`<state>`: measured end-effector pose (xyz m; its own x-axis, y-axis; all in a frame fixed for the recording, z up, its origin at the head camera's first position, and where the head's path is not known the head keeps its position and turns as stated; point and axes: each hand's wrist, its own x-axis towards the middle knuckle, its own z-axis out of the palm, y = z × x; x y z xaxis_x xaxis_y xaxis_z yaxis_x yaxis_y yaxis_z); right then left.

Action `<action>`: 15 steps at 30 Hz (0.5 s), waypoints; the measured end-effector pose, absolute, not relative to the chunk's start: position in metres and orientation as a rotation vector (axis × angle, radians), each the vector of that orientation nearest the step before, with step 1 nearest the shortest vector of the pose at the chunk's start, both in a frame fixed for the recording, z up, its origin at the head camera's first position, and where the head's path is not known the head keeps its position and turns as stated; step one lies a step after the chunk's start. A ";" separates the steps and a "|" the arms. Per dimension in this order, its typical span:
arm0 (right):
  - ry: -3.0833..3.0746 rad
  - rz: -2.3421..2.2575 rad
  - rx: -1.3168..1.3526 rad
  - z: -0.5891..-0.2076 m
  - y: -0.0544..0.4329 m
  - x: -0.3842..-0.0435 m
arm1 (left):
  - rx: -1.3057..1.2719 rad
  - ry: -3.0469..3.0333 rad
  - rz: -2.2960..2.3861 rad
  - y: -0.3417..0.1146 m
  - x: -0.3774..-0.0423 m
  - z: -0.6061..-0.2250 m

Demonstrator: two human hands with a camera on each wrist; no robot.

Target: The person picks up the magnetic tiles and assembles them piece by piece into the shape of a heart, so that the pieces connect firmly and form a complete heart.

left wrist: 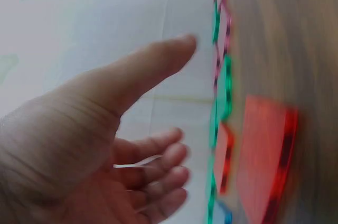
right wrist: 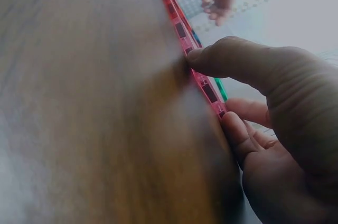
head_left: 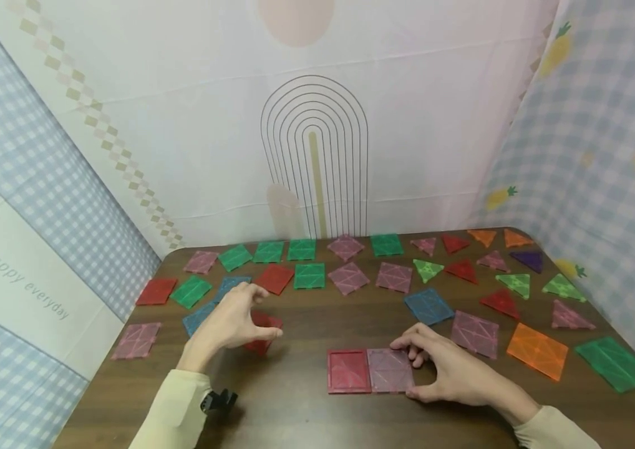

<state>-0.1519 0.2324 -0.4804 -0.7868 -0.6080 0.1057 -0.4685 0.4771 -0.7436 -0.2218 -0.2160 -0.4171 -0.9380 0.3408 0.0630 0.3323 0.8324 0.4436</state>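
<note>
In the head view my right hand point(head_left: 452, 368) pinches the right side of a translucent pink square magnetic tile point(head_left: 389, 371), thumb at the near corner and fingers at the far one. That tile lies flat, edge to edge with a red square tile point(head_left: 348, 372) on its left. My left hand point(head_left: 239, 318) hovers over another red square tile point(head_left: 261, 347), partly hiding it. Its thumb points out and its fingers are loosely bent, with nothing between them. The left wrist view shows the hand apart from that red tile.
More tiles lie spread over the wooden table point(head_left: 306, 424): a green square point(head_left: 309, 275), a blue square point(head_left: 428, 306), an orange rectangle point(head_left: 538, 351) and several small triangles at the right. A patterned cloth point(head_left: 407, 125) hangs behind the far edge.
</note>
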 end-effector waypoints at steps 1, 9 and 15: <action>2.542 -1.206 -0.937 -0.480 0.232 -0.152 | 0.513 2.982 0.683 -0.222 -0.223 -0.418; 2.533 -1.221 -0.951 -0.486 0.234 -0.153 | 0.376 2.882 0.544 -0.238 -0.222 -0.417; 2.525 -1.231 -0.969 -0.483 0.234 -0.153 | 0.399 2.820 0.558 -0.238 -0.227 -0.424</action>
